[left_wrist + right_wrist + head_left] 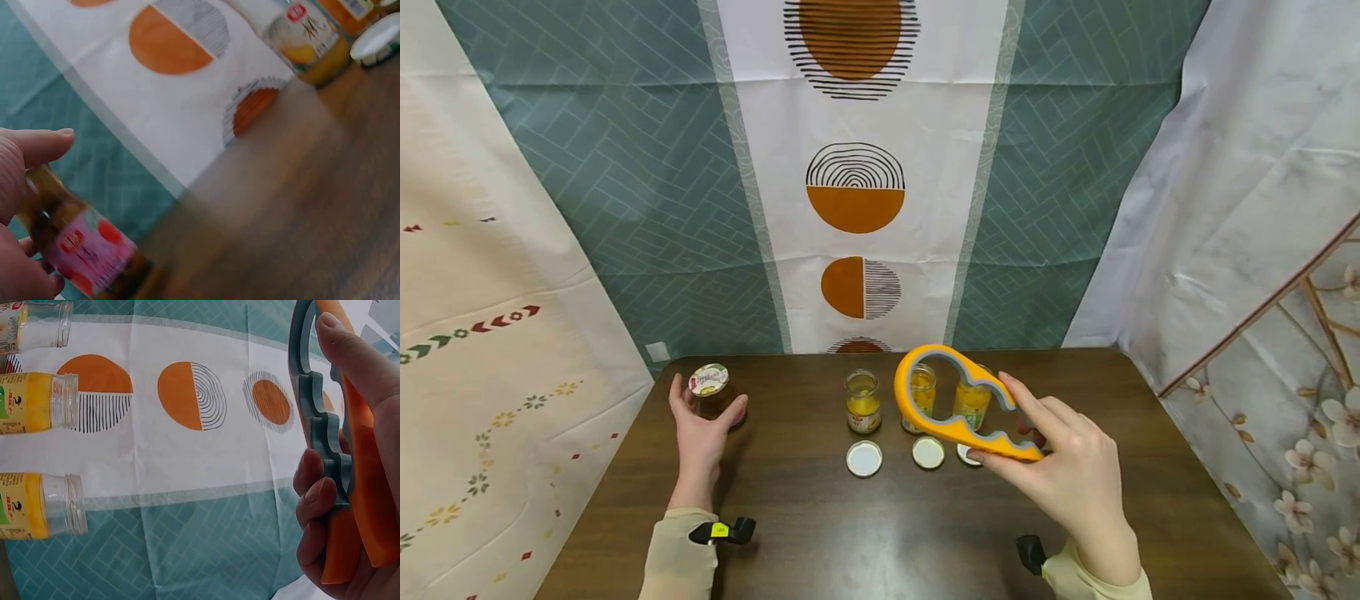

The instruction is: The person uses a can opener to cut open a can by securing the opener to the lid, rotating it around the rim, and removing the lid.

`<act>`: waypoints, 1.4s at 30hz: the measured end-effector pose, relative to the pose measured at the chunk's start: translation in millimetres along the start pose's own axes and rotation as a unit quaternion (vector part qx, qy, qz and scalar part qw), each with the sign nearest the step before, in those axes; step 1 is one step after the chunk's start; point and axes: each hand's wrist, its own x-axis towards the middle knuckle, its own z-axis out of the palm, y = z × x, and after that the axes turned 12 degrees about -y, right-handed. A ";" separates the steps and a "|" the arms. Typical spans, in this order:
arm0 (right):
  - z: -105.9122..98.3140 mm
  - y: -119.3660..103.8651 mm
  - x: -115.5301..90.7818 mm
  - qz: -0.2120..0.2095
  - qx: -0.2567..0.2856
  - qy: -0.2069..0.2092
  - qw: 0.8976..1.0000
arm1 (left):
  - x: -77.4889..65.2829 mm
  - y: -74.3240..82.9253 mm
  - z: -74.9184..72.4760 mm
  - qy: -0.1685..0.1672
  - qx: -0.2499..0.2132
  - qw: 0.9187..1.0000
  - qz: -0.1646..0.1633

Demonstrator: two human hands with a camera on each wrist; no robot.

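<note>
At the far left my left hand (703, 433) is spread around a lidded jar (707, 385) with dark contents. In the left wrist view this jar (94, 253) shows a pink label with red fruit, its top partly hidden. The thumb is stretched out past its upper end, and curled fingertips are close to its side. My right hand (1067, 462) grips an orange and grey jar opener (917, 404) by its handles. The opener's loop is raised, overlapping two open jars in the head view. In the right wrist view, thumb and fingers wrap the opener (369, 481).
Three open jars with yellow contents stand mid-table: a left jar (862, 404), a middle jar (922, 392) and a right jar (972, 400). Lids lie before them: one left (864, 458), one central (928, 452), one right (967, 456). A patterned curtain (857, 208) hangs behind the brown table (805, 517).
</note>
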 end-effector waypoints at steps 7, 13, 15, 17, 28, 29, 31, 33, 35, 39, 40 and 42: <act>1.7 -1.0 3.3 0.000 0.003 -0.004 1.000 | 5.6 -22.6 -0.7 -0.018 0.007 1.000 -0.018; 1.6 -0.7 3.6 0.004 0.000 -0.005 1.000 | 6.8 -29.6 -2.1 -0.007 0.054 0.998 -0.027; 1.2 -0.9 2.6 0.005 -0.002 -0.004 1.000 | 5.9 -30.2 -2.5 -0.006 0.057 0.998 -0.030; 0.7 -1.1 1.4 0.006 -0.002 -0.001 1.000 | 5.0 -30.6 -3.2 -0.004 0.063 0.997 -0.037; 1.9 -1.4 -2.6 0.013 -0.009 -0.007 1.000 | 0.4 -35.9 -3.0 -0.022 0.102 0.992 -0.064; 2.1 -1.4 -2.7 0.013 -0.010 -0.007 1.000 | 0.2 -36.5 -2.6 -0.025 0.102 0.992 -0.066; 2.3 -1.5 -2.7 0.013 -0.010 -0.007 1.000 | 0.1 -37.1 -1.6 -0.030 0.103 0.992 -0.068; 2.4 -1.5 -2.6 0.014 -0.010 -0.007 1.000 | 0.6 -37.4 -0.8 -0.033 0.106 0.992 -0.068; 2.3 -1.4 -2.5 0.014 -0.011 -0.006 1.000 | 1.0 -37.0 0.2 -0.036 0.102 0.992 -0.066; 2.3 -1.2 -1.6 0.014 -0.010 -0.005 1.000 | 0.9 -34.4 2.7 -0.040 0.083 0.994 -0.058; 2.4 -1.1 -1.3 0.013 -0.009 -0.003 1.000 | 1.0 -33.5 3.8 -0.042 0.079 0.995 -0.053; 2.5 -0.8 -0.6 0.012 -0.010 0.000 1.000 | 1.2 -30.1 7.4 -0.045 0.076 0.995 -0.041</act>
